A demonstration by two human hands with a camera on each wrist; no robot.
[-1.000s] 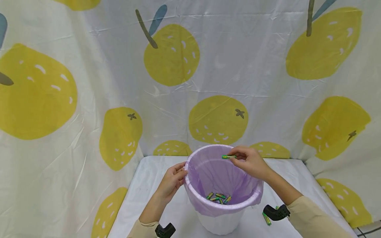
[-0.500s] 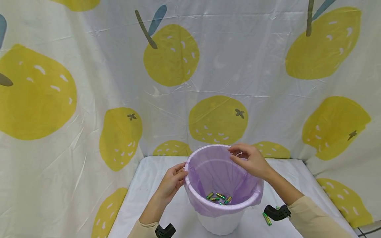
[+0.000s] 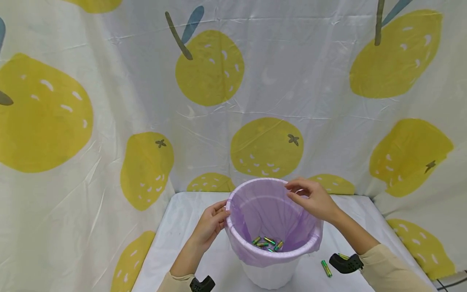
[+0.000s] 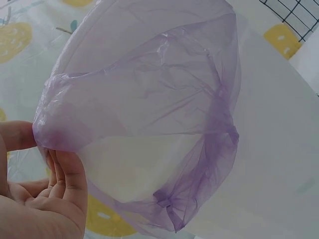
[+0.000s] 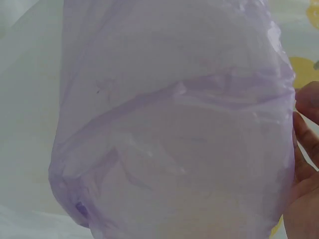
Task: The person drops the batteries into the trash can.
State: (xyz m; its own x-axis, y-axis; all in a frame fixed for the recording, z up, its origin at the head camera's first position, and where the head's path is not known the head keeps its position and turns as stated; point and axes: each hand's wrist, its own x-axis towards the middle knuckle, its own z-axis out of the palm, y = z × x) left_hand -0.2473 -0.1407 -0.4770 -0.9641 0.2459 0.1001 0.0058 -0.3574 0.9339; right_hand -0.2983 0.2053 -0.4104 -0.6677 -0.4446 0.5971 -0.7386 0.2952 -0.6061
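A white trash can (image 3: 270,276) stands on the table, lined with a thin purple bag (image 3: 268,211) folded over its rim. My left hand (image 3: 211,223) pinches the bag-covered rim at its left side; in the left wrist view the thumb and fingers lie on either side of that edge. Over the right back part of the opening hovers my right hand (image 3: 314,200), its fingers loosely bent and holding nothing. Several green-and-gold batteries (image 3: 269,241) lie at the bottom inside the bag. The bag's outer folds (image 5: 174,149) fill most of the right wrist view.
To the right of the can, a battery (image 3: 326,268) lies on the white-covered table (image 3: 197,202), with another battery (image 3: 343,256) partly behind the right wrist camera (image 3: 345,263). A fruit-print curtain (image 3: 292,81) hangs behind and at the sides.
A battery was in my right hand's fingertips a second ago and is gone from them half a second later. The right hand has since drawn slightly right. My left hand stays at the rim.
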